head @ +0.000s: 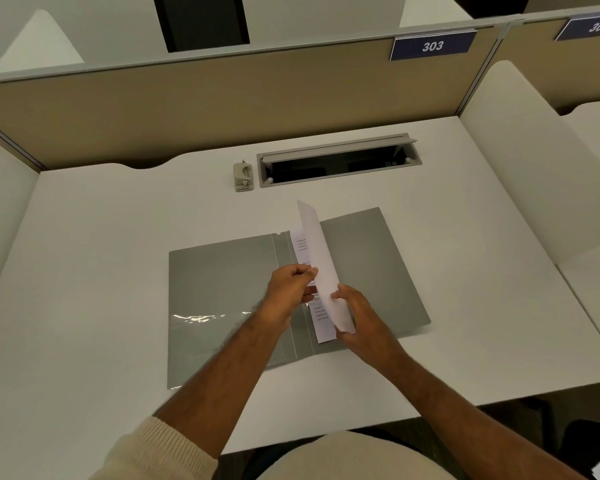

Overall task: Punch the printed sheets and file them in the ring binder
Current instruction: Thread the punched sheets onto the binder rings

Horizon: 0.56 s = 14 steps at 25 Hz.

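Both hands are pinching the printed sheets (321,268), the left hand (290,289) at their left edge and the right hand (352,311) at the near end, holding them edge-up over the open grey binder (361,271). Their long axis is running from 6 toward 12 o'clock along the binder's spine. The thin, flexing white paper is standing over smooth, matte covers, while the small beige punch (243,176) is sitting well apart at 11 o'clock, nearer the left hand.

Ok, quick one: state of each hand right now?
Left hand: pinches the printed sheets over the open binder.
Right hand: grips the same sheets lower down.
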Motion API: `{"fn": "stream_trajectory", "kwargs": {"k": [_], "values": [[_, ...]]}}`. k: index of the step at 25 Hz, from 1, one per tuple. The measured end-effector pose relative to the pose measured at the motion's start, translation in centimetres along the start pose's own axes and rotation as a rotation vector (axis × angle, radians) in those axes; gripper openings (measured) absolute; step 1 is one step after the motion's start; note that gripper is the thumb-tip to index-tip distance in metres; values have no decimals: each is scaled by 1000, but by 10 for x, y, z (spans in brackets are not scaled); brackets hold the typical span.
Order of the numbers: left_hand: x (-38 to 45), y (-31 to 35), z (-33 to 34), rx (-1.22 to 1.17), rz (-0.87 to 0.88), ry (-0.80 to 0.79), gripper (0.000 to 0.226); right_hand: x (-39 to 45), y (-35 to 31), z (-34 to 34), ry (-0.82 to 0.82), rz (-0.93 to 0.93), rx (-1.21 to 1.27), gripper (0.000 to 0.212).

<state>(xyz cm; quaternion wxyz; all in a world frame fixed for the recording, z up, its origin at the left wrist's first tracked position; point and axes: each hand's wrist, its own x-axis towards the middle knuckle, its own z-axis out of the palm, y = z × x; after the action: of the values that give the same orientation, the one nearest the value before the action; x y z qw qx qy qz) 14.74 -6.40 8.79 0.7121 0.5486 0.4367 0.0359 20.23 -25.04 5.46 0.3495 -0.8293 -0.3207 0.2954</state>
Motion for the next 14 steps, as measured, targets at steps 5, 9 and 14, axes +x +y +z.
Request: {"fn": "stream_trajectory", "kwargs": {"k": [5,9,14], "values": [[5,-11,-4,-84,-73,65,24,-4,-1,0,-38,-19,-3,104],[5,-14,-4,-105,-77,108,28,0,-3,2,-16,23,28,96],[4,-12,-2,-131,-77,121,29,9,-7,3,-16,47,23,94]]}}
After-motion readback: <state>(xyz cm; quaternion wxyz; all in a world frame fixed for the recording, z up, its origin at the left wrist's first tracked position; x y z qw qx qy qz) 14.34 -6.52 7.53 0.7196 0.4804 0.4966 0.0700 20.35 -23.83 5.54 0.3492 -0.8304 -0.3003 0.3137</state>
